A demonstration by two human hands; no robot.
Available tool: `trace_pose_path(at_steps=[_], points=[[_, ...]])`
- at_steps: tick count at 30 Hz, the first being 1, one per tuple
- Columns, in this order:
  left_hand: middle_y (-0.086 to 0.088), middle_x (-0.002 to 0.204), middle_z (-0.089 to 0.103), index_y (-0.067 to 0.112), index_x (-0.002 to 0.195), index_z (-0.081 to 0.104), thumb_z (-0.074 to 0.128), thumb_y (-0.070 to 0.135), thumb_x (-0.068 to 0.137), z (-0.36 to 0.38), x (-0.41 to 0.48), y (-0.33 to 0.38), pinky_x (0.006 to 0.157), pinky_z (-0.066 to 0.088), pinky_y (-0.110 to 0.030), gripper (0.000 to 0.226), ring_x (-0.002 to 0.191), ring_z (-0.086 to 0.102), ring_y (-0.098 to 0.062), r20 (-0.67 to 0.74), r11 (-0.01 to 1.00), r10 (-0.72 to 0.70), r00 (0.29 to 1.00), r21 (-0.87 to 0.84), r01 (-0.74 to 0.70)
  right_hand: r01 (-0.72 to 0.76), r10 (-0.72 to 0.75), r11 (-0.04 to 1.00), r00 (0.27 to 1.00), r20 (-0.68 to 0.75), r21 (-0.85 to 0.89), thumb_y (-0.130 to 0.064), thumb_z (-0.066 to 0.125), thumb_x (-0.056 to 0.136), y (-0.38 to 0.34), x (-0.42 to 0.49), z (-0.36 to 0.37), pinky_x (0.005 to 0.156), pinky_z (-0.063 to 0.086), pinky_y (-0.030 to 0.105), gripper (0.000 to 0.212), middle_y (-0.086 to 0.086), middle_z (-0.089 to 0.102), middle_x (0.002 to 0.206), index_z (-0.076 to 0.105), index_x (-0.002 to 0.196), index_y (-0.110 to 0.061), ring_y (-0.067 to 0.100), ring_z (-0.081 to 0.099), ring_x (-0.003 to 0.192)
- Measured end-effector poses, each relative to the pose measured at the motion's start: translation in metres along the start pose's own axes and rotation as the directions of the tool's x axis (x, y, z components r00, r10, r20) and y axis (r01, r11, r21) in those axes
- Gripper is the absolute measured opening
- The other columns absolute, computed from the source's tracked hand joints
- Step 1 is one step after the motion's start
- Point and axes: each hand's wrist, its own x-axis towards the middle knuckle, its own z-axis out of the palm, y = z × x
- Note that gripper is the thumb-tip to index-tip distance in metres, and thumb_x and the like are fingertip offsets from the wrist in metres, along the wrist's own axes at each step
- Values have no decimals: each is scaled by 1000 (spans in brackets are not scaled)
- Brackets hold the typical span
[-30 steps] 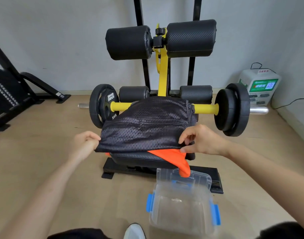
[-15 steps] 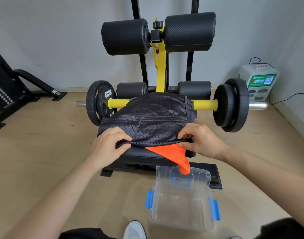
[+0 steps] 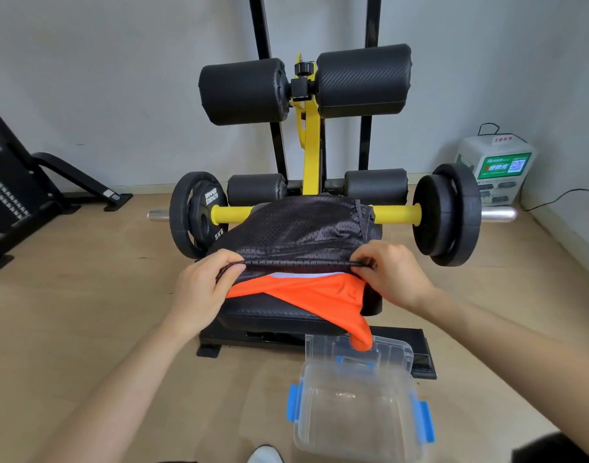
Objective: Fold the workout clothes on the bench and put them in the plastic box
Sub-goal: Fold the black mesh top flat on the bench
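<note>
The left hand (image 3: 202, 289) and right hand (image 3: 390, 275) each pinched one end of the near hem of the black mesh garment (image 3: 296, 232), which ran crosswise between them. The rest lay beyond them on the bench (image 3: 269, 315), over an orange garment (image 3: 306, 292). The plastic box (image 3: 353, 426) stood below, nearer the right hand.

Both hands, left (image 3: 204, 289) and right (image 3: 391, 274), pinch black mesh shorts (image 3: 296, 233) on bench (image 3: 279, 314), over orange garment (image 3: 319, 294). Clear plastic box (image 3: 360, 409) on floor.
</note>
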Motion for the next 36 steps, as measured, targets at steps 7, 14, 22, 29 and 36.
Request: trace_pose_path(at_steps=[7,14,22,29,36], points=[[19,72,65,22,88,81,84,37,73,-8,-10,-25,63,45,-18,22,68,58,-1,286,1000,5,958,5,-7,-221,203,954,973,108,201,-3,66,88,45,-6,-10,67,45,13,13,-5,69,77,73,87,-14,-4,61,67],[13,83,74,24,87,72,71,12,90,-21,-14,-30,75,52,-18,12,83,69,-3,274,990,-123,954,-36,138,-323,246,844,943,225,428,-11,57,98,54,-8,-20,66,43,23,13,-3,64,73,67,90,-8,4,55,65],[12,73,74,18,91,74,63,7,96,-23,-12,-18,53,46,-11,16,60,66,-4,319,892,-248,915,-293,344,-235,121,869,954,275,435,-7,58,97,56,-9,-37,76,49,18,12,2,72,87,68,90,-10,4,63,76],[20,87,73,28,95,71,65,16,95,-26,27,-21,78,45,-8,13,84,62,16,-35,943,-287,957,-183,276,-128,124,936,992,33,327,-1,59,93,60,25,-55,83,47,16,23,-8,72,93,73,94,-19,2,66,89],[2,99,74,13,106,77,67,17,95,-16,86,-52,82,47,-25,15,95,66,-15,-48,968,-246,968,-59,243,-90,103,985,991,-82,148,-5,61,93,67,93,-46,92,50,29,20,-3,73,100,75,100,-17,14,65,94]])
